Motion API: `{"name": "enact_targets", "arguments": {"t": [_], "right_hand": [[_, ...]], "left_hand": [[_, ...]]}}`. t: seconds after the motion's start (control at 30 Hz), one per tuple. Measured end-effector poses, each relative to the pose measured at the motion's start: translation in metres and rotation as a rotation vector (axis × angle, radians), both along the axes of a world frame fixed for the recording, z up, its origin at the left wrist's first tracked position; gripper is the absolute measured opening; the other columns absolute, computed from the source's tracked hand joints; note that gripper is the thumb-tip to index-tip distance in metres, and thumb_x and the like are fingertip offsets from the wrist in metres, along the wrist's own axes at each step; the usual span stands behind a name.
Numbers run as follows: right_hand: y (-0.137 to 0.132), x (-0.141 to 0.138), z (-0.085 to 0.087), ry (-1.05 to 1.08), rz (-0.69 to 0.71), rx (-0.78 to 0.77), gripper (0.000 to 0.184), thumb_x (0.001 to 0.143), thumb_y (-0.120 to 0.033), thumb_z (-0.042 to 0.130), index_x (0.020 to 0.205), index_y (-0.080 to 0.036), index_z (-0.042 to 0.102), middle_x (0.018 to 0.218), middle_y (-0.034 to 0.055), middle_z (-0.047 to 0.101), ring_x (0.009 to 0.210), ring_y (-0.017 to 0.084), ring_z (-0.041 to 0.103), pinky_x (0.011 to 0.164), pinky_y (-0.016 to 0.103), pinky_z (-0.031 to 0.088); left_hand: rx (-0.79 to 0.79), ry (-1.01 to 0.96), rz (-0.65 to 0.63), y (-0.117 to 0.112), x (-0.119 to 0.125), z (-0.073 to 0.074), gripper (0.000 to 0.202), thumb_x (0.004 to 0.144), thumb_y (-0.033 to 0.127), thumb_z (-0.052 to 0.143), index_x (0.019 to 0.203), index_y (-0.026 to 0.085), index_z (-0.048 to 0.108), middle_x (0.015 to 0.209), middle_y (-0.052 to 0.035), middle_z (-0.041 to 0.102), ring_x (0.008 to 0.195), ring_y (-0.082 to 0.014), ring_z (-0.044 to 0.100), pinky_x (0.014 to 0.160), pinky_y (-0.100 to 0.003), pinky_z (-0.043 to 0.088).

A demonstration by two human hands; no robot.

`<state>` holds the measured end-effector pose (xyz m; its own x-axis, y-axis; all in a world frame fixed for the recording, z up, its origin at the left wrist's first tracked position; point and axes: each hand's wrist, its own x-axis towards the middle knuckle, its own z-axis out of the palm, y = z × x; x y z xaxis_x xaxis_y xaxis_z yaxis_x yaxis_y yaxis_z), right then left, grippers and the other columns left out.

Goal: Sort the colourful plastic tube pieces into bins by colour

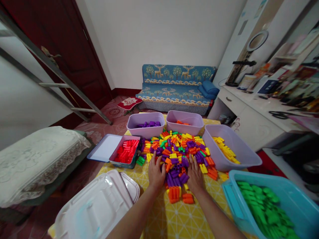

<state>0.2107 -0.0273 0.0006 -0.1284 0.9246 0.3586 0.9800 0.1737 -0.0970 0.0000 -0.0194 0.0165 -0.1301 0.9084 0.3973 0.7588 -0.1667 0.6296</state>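
A heap of small plastic blocks, purple, orange, yellow and green, lies on a yellow patterned table. My left hand lies flat on the near left edge of the heap, fingers spread, open. My right hand rests on the near right edge, fingers stretched out, open. Between the two hands sit purple blocks and orange blocks. Neither hand holds anything.
Sorted boxes ring the heap: red blocks in a tin with open lid, purple in a lilac tub, orange in another, yellow in a third, green in a teal bin. A white lid lies front left.
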Motion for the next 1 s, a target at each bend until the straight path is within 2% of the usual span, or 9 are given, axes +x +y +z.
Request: {"name": "enact_targets", "arguments": {"t": [0.17,0.27,0.37,0.47,0.6,0.67,0.77,1.0], "right_hand": [[-0.003,-0.001,0.002,-0.078,0.001,0.012,0.08,0.089,-0.02,0.045,0.154,-0.015,-0.001,0.162,0.0123,0.008,0.149,0.028,0.007,0.11,0.044,0.035],[-0.003,-0.002,0.004,-0.098,-0.016,0.014,0.081,0.088,-0.018,0.044,0.154,-0.016,-0.003,0.162,0.011,0.006,0.149,0.027,0.007,0.11,0.043,0.034],[-0.004,-0.004,0.007,-0.104,-0.029,-0.006,0.08,0.087,-0.017,0.044,0.154,-0.016,-0.001,0.162,0.0095,0.006,0.149,0.027,0.007,0.108,0.043,0.036],[-0.004,-0.003,0.008,-0.104,-0.031,-0.012,0.079,0.087,-0.016,0.042,0.154,-0.017,0.001,0.162,0.0085,0.008,0.149,0.027,0.007,0.107,0.044,0.038],[-0.003,-0.003,0.006,-0.094,-0.028,0.003,0.079,0.087,-0.02,0.044,0.154,-0.016,0.003,0.162,0.0095,0.009,0.148,0.028,0.008,0.105,0.044,0.039],[-0.003,-0.003,0.006,-0.094,-0.036,-0.002,0.077,0.087,-0.022,0.045,0.154,-0.016,0.007,0.162,0.0095,0.01,0.148,0.028,0.008,0.106,0.045,0.038],[-0.004,-0.004,0.006,-0.097,-0.04,-0.02,0.073,0.088,-0.023,0.044,0.154,-0.015,0.014,0.162,0.0091,0.012,0.149,0.027,0.007,0.107,0.045,0.036],[-0.005,-0.004,0.006,-0.097,-0.045,-0.012,0.076,0.087,-0.021,0.045,0.154,-0.015,0.011,0.162,0.0088,0.01,0.149,0.026,0.005,0.108,0.044,0.037]], "left_hand": [[-0.009,-0.015,-0.009,0.002,-0.002,-0.003,0.036,0.09,0.024,0.048,0.125,0.023,0.057,0.154,-0.0096,0.033,0.135,-0.0272,0.04,0.11,-0.05,0.038],[-0.013,-0.016,-0.008,0.004,-0.002,-0.008,0.036,0.093,0.026,0.043,0.127,0.021,0.055,0.154,-0.0103,0.032,0.136,-0.026,0.038,0.112,-0.049,0.036],[0.004,0.007,-0.006,0.005,-0.001,-0.008,0.043,0.095,0.028,0.041,0.136,0.019,0.047,0.156,-0.0123,0.029,0.14,-0.0265,0.033,0.113,-0.05,0.034],[0.02,0.097,-0.03,0.003,0.002,0.002,0.045,0.095,0.03,0.043,0.139,0.023,0.045,0.157,-0.0103,0.027,0.143,-0.0281,0.026,0.114,-0.053,0.03],[0.019,0.229,-0.163,0.005,0.008,0.023,0.042,0.094,0.029,0.044,0.136,0.029,0.049,0.153,-0.0053,0.036,0.144,-0.0275,0.025,0.116,-0.057,0.022],[-0.001,0.263,-0.253,0.009,0.011,0.03,0.041,0.093,0.028,0.046,0.134,0.028,0.051,0.152,-0.0062,0.039,0.142,-0.0268,0.03,0.116,-0.056,0.024],[-0.056,0.315,-0.337,0.015,0.013,0.035,0.042,0.087,0.024,0.053,0.129,0.024,0.054,0.154,-0.01,0.033,0.135,-0.028,0.039,0.112,-0.051,0.032],[-0.152,0.429,-0.347,0.019,0.018,0.047,0.048,0.08,0.017,0.055,0.127,0.025,0.056,0.154,-0.0089,0.033,0.122,-0.0282,0.049,0.103,-0.045,0.041]]}}
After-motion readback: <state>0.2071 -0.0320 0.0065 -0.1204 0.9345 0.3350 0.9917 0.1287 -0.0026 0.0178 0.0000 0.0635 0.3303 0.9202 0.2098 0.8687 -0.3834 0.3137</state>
